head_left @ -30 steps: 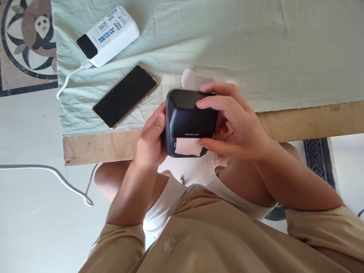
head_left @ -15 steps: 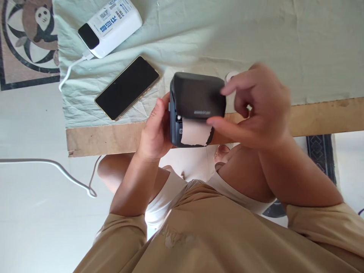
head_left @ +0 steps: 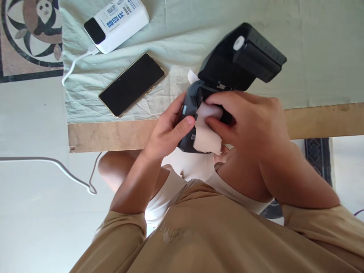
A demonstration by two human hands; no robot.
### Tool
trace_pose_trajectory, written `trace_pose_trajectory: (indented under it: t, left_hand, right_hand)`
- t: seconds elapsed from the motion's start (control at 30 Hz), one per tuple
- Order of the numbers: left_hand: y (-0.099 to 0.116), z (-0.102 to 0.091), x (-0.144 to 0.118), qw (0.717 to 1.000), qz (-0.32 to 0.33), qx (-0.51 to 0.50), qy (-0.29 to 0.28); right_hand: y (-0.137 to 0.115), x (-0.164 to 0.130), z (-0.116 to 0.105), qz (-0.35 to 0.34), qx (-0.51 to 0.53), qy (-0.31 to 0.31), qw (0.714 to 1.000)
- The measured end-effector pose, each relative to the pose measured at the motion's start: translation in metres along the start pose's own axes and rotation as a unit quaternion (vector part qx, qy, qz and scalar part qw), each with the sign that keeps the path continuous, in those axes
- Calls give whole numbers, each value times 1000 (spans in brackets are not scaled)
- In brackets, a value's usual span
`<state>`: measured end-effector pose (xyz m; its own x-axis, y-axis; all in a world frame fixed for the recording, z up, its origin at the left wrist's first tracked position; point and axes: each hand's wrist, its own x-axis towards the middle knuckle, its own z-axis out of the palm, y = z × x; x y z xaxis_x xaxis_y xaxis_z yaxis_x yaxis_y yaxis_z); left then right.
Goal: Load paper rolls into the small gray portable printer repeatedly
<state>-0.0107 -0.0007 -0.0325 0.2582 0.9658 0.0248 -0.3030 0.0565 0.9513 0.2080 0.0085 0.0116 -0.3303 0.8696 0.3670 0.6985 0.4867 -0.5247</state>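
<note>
A small black label printer (head_left: 187,142) is held over the table's front edge, its lid (head_left: 222,62) swung up and back. On the lid's inner side sits a black roller part with a white end (head_left: 239,43). My left hand (head_left: 167,132) grips the printer by its left side, thumb on the rim. Inside lies a paper roll (head_left: 209,110), its loose torn end hanging over the front. My right hand (head_left: 253,121) reaches into the compartment, with thumb and forefinger closed around the roll. Behind the printer a bit of white paper or similar (head_left: 192,76) pokes out.
A phone (head_left: 132,84) with a dark screen lies left of the printer on the green cloth (head_left: 176,41). Beyond it is a white power bank (head_left: 122,26) with a white cable (head_left: 74,63) plugged in. A bare wooden edge (head_left: 110,135) runs along the table front.
The printer's lid has gone from closed to fully raised. My right hand has moved from the lid into the compartment, onto the paper roll. My left thumb has shifted onto the rim.
</note>
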Motion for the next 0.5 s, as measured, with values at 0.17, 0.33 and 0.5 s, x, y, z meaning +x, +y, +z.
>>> trace_pose_trajectory:
  t: [0.17, 0.33, 0.5]
  left_hand:
    - [0, -1, 0, 1000, -25, -10, 15]
    - [2, 6, 2, 996, -7, -36, 78]
    - [1, 6, 4, 992, -11, -84, 90]
  right_hand:
    - [-2, -2, -16, 27, 111, -58, 992]
    - [23, 7, -35, 94, 388, 62, 915]
    - [77, 21, -40, 183, 381, 97, 901]
